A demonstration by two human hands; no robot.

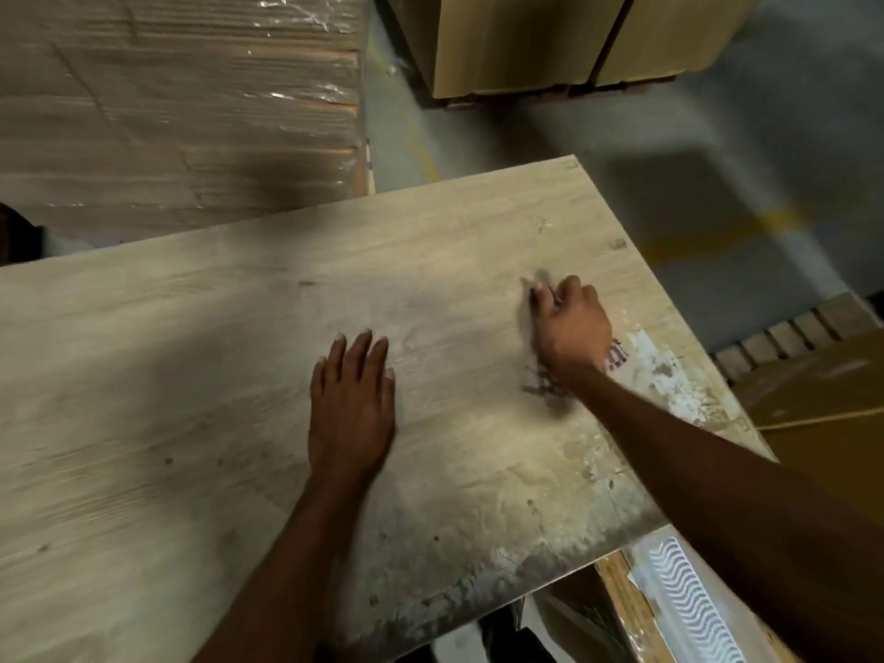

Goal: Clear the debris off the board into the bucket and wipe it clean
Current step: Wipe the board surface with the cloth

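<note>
A large pale wood-grain board (201,375) fills most of the view, dusty, with white and grey residue (665,370) along its right and near edges. My left hand (351,404) lies flat on the board's middle, fingers together and pointing away. My right hand (571,327) is closed on a dark blurred thing, seemingly a rag (550,385), and presses it on the board near the right edge. No bucket is in view.
Stacks of shrink-wrapped cardboard (177,102) stand behind the board at left. Brown boxes on a pallet (550,40) sit at the far back. Grey concrete floor (717,160) with a yellow line lies at right. Cardboard sheets (823,404) and a wooden pallet lie at the right.
</note>
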